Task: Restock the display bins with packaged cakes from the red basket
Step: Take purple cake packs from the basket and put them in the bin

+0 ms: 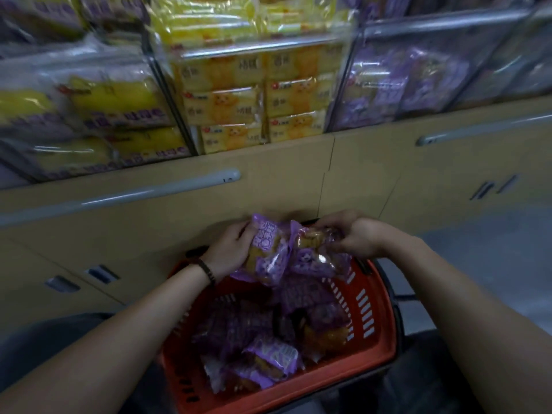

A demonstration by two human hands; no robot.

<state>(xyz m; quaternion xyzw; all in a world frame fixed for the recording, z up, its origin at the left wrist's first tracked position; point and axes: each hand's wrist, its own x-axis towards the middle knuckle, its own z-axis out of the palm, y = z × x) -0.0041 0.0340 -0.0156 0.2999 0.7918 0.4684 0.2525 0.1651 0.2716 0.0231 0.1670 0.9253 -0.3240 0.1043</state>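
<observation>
Person's standing right up against the shelf with the red basket [328, 380] down in front of them, low and close to the tan cabinet [283, 180]. Both hands are over the far end of the basket, and both are busy. The left hand [230, 252] is wrapped round a purple-wrapped cake [265, 249], fingers curled over its top edge. The right hand [360, 239] is pinching a second purple pack [313, 237] right beside it, and the two wrappers touch in the middle. A couple more purple packs hang bunched under them, but I can't tell which hand has those.

Black wristband [208, 270] on the left wrist.

The basket has a loose pile of cakes [263, 333] in it, same purple wrappers, lying every which way.

Above the cabinet, the middle bin [254, 97] is stacked neatly with yellow packs, the right bin [397, 85] holds purple ones, and the left bin [98, 109] has yellow-and-purple packs, pretty blurry. A grey handle [143, 192] runs along the cabinet front.
</observation>
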